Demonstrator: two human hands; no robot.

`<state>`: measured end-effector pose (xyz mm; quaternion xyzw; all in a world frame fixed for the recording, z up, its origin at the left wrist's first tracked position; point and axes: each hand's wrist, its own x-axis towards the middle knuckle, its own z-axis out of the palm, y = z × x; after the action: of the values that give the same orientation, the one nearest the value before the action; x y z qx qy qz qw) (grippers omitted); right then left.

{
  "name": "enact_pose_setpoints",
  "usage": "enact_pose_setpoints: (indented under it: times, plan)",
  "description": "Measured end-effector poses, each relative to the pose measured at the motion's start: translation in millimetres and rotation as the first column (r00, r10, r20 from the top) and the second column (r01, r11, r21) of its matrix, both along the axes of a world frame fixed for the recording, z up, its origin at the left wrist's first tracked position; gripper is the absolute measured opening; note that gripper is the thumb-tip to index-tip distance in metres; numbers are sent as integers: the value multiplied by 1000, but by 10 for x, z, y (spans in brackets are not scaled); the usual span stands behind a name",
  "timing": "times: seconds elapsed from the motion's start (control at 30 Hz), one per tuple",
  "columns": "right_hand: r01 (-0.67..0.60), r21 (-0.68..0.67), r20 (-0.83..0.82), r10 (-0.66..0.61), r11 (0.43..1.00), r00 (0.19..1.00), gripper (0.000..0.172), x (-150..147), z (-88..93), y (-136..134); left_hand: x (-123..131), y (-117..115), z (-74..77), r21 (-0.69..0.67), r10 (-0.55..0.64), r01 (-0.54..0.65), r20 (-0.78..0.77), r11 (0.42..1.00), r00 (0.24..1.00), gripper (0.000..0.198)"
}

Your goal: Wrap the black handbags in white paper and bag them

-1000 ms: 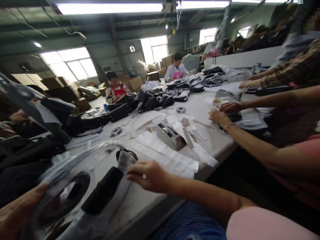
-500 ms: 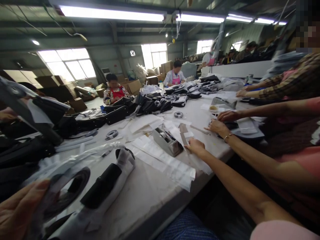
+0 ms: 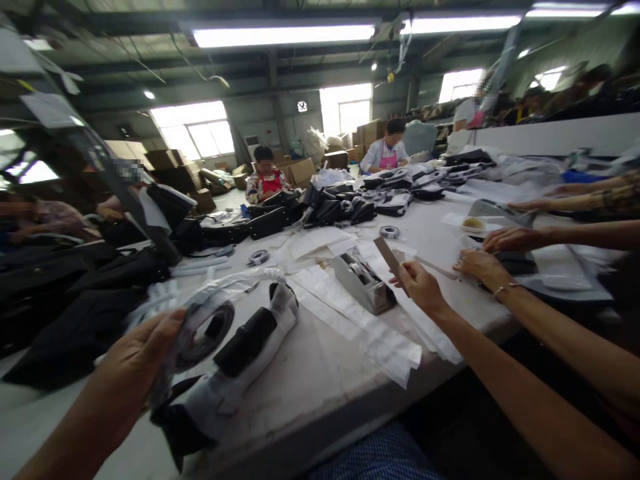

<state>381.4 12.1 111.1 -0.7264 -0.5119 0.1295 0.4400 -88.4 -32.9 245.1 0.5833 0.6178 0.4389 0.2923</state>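
Note:
My left hand (image 3: pixel 145 340) grips a dark coiled ring (image 3: pixel 229 327) with clear plastic around it. Beside the ring, on the near part of the table (image 3: pixel 310 407), rests a long black piece (image 3: pixel 247 343) partly wrapped in white film. A flat grey-brown strip (image 3: pixel 387 259) is pinched in my right hand (image 3: pixel 423 287), its far end raised. Just left of that hand stands a grey tape dispenser (image 3: pixel 365 287). White translucent strips (image 3: pixel 360 327) lie in front of the dispenser, some reaching the table edge.
A co-worker's hands (image 3: pixel 483 263) work close on the right. Black and white wrapped pieces (image 3: pixel 340 203) are heaped across the table's far side. Two small rings (image 3: pixel 389 231) lie on the tabletop. A slanted metal post (image 3: pixel 135 193) rises at left, near dark bags (image 3: pixel 90 333).
My right hand has lifted the flat strip off the table, tilting it up. The view has swung left, so more of my left hand and forearm shows, still holding the coiled ring.

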Motion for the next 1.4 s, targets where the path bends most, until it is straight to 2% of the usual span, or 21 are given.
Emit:
enact_pose_setpoints:
  times: [0.03,0.07,0.13,0.2,0.27,0.33,0.4,0.6,0.77,1.0,1.1,1.23,1.4]
  plan:
    - [-102,66,-157,111,993,981,40,-165,79,-16,25,22,15,-25,-31,33,80,999,996,51]
    - [-199,136,-315,233,971,920,45,-352,158,-42,46,35,24,-32,-67,72,139,997,988,48]
    - [-360,219,-535,420,907,733,52,-761,308,-132,75,34,26,-19,-113,120,206,993,972,43]
    - [-519,180,-593,513,836,620,47,-1170,422,-258,88,13,16,0,-137,141,222,990,965,42]
    - [-658,131,-599,588,741,544,41,-1532,482,-383,91,-13,2,16,-149,149,223,989,963,41]
    - [-746,116,-593,648,656,478,39,-1825,488,-465,87,-36,-11,28,-156,154,213,988,964,41]
    - [-788,113,-578,685,605,443,39,-2048,467,-495,81,-53,-25,40,-165,161,184,986,969,42]
    - [-789,162,-562,712,593,420,34,-2397,504,-491,53,-67,-68,122,-103,106,-35,987,994,45]
    - [-810,197,-550,746,553,375,33,-2422,587,-610,-5,-46,-81,148,-64,72,-60,986,996,47]
    - [-793,180,-612,698,582,373,34,-2509,642,-568,64,-68,-80,194,-36,75,-195,978,980,43]
    - [-787,222,-637,697,575,330,37,-2649,710,-475,113,-110,-77,216,-18,80,-276,973,961,42]
    - [-780,248,-737,634,575,234,42,-2803,770,-418,101,-151,-62,237,18,61,-319,970,948,39]
    - [-786,292,-743,647,546,173,39,-2780,731,-489,25,-140,-47,250,67,14,-315,968,947,41]
